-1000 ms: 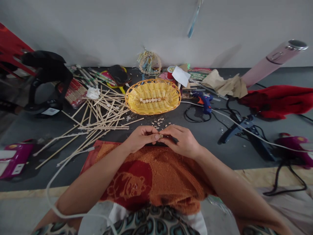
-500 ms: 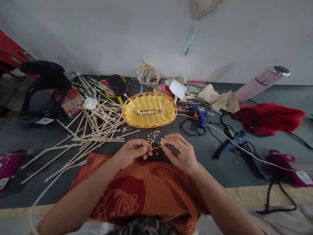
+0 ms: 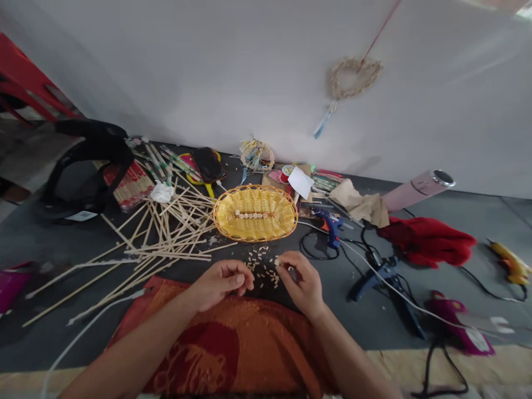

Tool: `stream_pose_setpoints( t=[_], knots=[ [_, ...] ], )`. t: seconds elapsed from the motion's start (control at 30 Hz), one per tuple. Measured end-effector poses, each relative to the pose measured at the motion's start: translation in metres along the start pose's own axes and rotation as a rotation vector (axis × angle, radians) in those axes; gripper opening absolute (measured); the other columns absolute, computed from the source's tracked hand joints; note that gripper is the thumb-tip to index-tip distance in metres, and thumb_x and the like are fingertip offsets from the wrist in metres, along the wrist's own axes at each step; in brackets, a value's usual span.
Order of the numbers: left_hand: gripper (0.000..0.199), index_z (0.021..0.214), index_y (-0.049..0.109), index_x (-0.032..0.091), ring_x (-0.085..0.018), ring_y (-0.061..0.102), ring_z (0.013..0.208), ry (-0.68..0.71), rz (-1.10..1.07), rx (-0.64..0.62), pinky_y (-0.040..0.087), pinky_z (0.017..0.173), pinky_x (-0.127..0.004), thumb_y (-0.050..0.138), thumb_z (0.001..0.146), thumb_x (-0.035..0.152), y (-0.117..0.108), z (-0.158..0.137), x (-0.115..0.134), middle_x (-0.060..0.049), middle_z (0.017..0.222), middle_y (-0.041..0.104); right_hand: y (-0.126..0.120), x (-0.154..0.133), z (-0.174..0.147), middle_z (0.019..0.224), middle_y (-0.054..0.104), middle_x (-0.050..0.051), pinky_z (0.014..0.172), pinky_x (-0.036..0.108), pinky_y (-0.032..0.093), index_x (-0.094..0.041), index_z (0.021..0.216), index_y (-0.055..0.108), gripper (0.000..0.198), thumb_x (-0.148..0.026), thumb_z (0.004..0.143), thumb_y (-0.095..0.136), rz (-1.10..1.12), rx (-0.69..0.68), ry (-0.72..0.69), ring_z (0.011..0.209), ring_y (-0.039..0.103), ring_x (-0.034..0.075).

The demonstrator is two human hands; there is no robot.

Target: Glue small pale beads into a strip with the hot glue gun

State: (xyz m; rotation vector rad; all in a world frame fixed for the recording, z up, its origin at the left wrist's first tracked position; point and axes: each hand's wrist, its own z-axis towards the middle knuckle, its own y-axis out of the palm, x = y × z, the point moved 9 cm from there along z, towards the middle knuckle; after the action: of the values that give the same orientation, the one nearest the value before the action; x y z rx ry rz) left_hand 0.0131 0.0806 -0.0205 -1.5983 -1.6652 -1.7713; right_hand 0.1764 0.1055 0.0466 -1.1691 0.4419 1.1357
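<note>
Several small cut pieces of pale stick (image 3: 262,265) lie scattered on the dark table between my hands. My right hand (image 3: 302,280) pinches a small pale piece (image 3: 277,261) between thumb and fingertips, just right of the scatter. On the left of the pieces, my left hand (image 3: 226,281) is closed, thumb pressed against curled fingers; whatever it may hold is hidden. Beyond both hands stands a yellow woven basket (image 3: 226,200), with a short row of joined pale pieces (image 3: 255,215) in it.
Long thin sticks (image 3: 166,238) spread to the left. A blue glue gun (image 3: 332,227), dark blue pliers (image 3: 384,280) and a white cable (image 3: 394,285) lie to the right. Behind them are a red cloth (image 3: 432,241) and a pink bottle (image 3: 418,190). An orange cloth (image 3: 266,338) covers the near side.
My view has tilted up, so the table sits lower and more of the hanging heart wreath shows. Both hands keep nearly the same pose, the right still pinching a small piece.
</note>
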Motion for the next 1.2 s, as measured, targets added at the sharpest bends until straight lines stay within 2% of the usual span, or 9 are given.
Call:
stream_pose_setpoints(
  t=[0.1, 0.27, 0.37, 0.47, 0.7, 1.03, 1.2],
  knots=[
    [0.027, 0.088, 0.067, 0.011, -0.010, 0.053, 0.063, 0.015, 0.013, -0.003, 0.036, 0.061, -0.023, 0.069, 0.081, 0.037, -0.001, -0.001, 0.000, -0.007, 0.080, 0.066, -0.006, -0.001, 0.016, 0.094, 0.066, 0.003, 0.076, 0.027, 0.050, -0.022, 0.099, 0.063, 0.012, -0.018, 0.087, 0.060, -0.072, -0.037, 0.016, 0.083, 0.062, 0.014],
    [0.023, 0.090, 0.067, 0.012, -0.010, 0.054, 0.063, -0.022, 0.010, 0.004, 0.036, 0.061, -0.023, 0.068, 0.082, 0.034, -0.004, -0.003, -0.005, -0.007, 0.083, 0.067, -0.009, -0.002, 0.069, 0.094, 0.068, 0.004, 0.077, 0.028, 0.049, -0.022, 0.099, 0.064, 0.011, -0.022, 0.090, 0.057, -0.262, -0.110, -0.085, 0.080, 0.061, 0.015],
    [0.023, 0.090, 0.066, 0.012, -0.010, 0.055, 0.064, -0.010, 0.015, 0.008, 0.037, 0.063, -0.024, 0.068, 0.082, 0.033, -0.005, -0.003, -0.002, -0.008, 0.084, 0.067, -0.001, 0.007, 0.098, 0.094, 0.069, 0.005, 0.082, 0.031, 0.047, -0.021, 0.096, 0.065, 0.012, -0.021, 0.091, 0.054, -0.427, -0.154, -0.124, 0.085, 0.061, 0.018],
    [0.024, 0.089, 0.066, 0.011, -0.010, 0.054, 0.064, 0.021, 0.012, 0.016, 0.037, 0.063, -0.024, 0.068, 0.082, 0.034, -0.006, -0.001, 0.003, -0.008, 0.082, 0.067, 0.012, 0.021, 0.115, 0.094, 0.070, 0.007, 0.084, 0.031, 0.045, -0.020, 0.096, 0.066, 0.015, -0.022, 0.092, 0.052, -0.590, -0.207, -0.128, 0.091, 0.060, 0.021],
    [0.026, 0.088, 0.067, 0.011, -0.011, 0.054, 0.063, 0.008, 0.010, 0.038, 0.038, 0.062, -0.024, 0.070, 0.079, 0.035, -0.010, 0.002, 0.002, -0.008, 0.080, 0.067, 0.032, 0.038, 0.121, 0.093, 0.070, 0.006, 0.085, 0.031, 0.040, -0.021, 0.100, 0.067, 0.019, -0.027, 0.094, 0.050, -0.802, -0.312, -0.100, 0.096, 0.059, 0.021],
    [0.024, 0.087, 0.068, 0.011, -0.010, 0.054, 0.063, 0.005, 0.045, 0.036, 0.038, 0.062, -0.023, 0.069, 0.080, 0.034, -0.010, 0.003, 0.003, -0.008, 0.080, 0.068, 0.038, 0.037, 0.123, 0.095, 0.069, 0.007, 0.092, 0.033, 0.038, -0.020, 0.101, 0.067, 0.019, -0.025, 0.093, 0.051, -0.798, -0.356, -0.125, 0.100, 0.056, 0.022],
    [0.026, 0.086, 0.068, 0.011, -0.010, 0.054, 0.063, -0.004, 0.062, 0.053, 0.038, 0.061, -0.023, 0.070, 0.079, 0.036, -0.011, 0.003, 0.003, -0.007, 0.080, 0.068, 0.041, 0.037, 0.123, 0.098, 0.067, 0.010, 0.094, 0.035, 0.040, -0.017, 0.106, 0.065, 0.020, -0.022, 0.092, 0.051, -0.810, -0.421, -0.140, 0.101, 0.055, 0.023]
  ],
)
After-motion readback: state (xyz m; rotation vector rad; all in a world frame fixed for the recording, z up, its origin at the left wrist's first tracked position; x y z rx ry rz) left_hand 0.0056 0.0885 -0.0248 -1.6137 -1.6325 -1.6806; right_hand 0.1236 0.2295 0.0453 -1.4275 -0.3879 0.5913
